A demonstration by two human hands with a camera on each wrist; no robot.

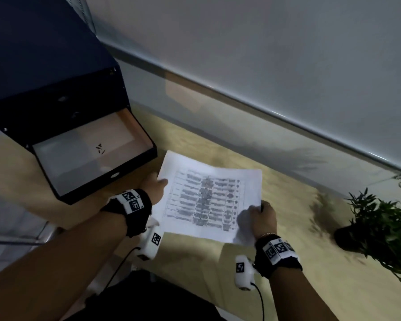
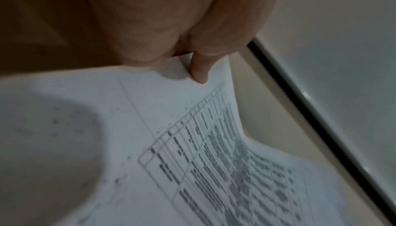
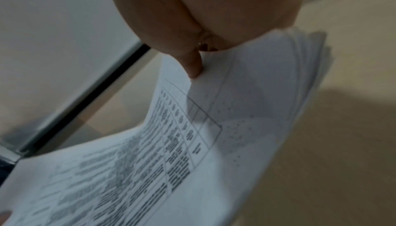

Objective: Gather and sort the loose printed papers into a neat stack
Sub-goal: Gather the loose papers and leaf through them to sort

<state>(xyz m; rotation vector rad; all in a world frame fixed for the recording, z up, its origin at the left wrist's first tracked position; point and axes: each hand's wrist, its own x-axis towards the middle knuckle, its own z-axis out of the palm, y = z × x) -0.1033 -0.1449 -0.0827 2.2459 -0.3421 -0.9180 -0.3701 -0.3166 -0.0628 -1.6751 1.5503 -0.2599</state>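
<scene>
We note no loose sheets on the counter point(image 1: 252, 286); the papers point(image 1: 208, 198) are gathered, held above it; edges fan at the right, so squaring remains, we judge; left hand point(image 1: 154, 185) and right hand point(image 1: 263, 220) each pinch a side edge.

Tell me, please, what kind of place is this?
Probably an office: a dark printer with an open paper tray, printed papers with tables, and a potted plant on a light desk.
</scene>
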